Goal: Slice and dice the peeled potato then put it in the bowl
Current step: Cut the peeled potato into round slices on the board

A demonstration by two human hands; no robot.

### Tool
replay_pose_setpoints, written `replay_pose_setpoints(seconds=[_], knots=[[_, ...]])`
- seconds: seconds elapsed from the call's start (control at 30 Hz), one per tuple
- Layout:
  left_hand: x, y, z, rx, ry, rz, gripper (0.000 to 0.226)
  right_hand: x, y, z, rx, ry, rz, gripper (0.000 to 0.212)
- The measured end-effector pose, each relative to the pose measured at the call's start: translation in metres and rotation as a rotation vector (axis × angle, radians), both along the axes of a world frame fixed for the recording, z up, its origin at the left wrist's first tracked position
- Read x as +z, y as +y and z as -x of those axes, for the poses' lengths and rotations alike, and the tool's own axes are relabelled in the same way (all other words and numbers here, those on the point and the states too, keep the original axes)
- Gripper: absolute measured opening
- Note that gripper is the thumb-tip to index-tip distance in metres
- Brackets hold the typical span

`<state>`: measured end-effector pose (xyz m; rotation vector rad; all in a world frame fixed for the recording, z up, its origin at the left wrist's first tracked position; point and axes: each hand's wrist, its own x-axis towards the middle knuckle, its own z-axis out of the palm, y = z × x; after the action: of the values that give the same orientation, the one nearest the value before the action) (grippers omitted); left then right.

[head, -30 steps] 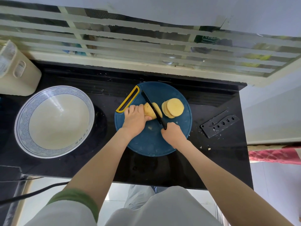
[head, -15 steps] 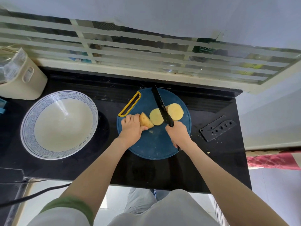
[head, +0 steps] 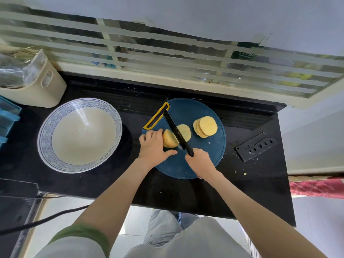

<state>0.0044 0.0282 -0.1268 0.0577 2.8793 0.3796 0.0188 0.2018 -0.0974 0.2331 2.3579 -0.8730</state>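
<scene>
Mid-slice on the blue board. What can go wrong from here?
1. The left hand holds a short potato piece with the knife blade right beside its fingers; a slip could nick them.
2. The piece is rounded, so it may roll under the cut.
3. The loose slice lies just past the blade and may stick to it or get dragged.

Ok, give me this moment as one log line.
phase: slicing | left hand: holds potato | right hand: grips knife | slices: on board | bowl: no potato yet
</scene>
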Motion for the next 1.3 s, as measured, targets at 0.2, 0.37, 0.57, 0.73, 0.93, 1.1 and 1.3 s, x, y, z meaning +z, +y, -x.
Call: replay_pose_setpoints(seconds=[0.2,0.37,0.57,0.73,0.93,1.1,1.3], knots=[[-0.004,0.011,-0.001,0.074,0.087,-0.016,0.076,-0.007,0.0,-0.003,-0.004,0.016,-0.027,0.026],[-0.006,0.004,-0.005,0.085,0.107,0.006,0.079,-0.013,0.004,-0.002,0.025,0.012,-0.069,0.027],[0.002,-0.01,-0.004,0.163,-0.061,-0.257,0.078,-0.01,0.005,0.015,-0.04,0.07,-0.078,0.023],[0.007,-0.005,0.004,0.238,-0.071,-0.35,0.072,-0.004,0.004,0.016,-0.074,0.051,-0.045,0.023],[0.01,0.005,0.015,0.148,0.04,-0.284,0.052,0.011,-0.001,0.007,-0.15,0.051,0.021,0.022],[0.004,0.01,0.014,0.144,0.049,-0.199,0.045,0.025,-0.01,0.0,-0.152,0.032,0.063,0.022],[-0.002,0.011,0.01,0.161,0.047,-0.169,0.044,0.032,-0.019,-0.006,-0.134,0.046,0.078,0.023]])
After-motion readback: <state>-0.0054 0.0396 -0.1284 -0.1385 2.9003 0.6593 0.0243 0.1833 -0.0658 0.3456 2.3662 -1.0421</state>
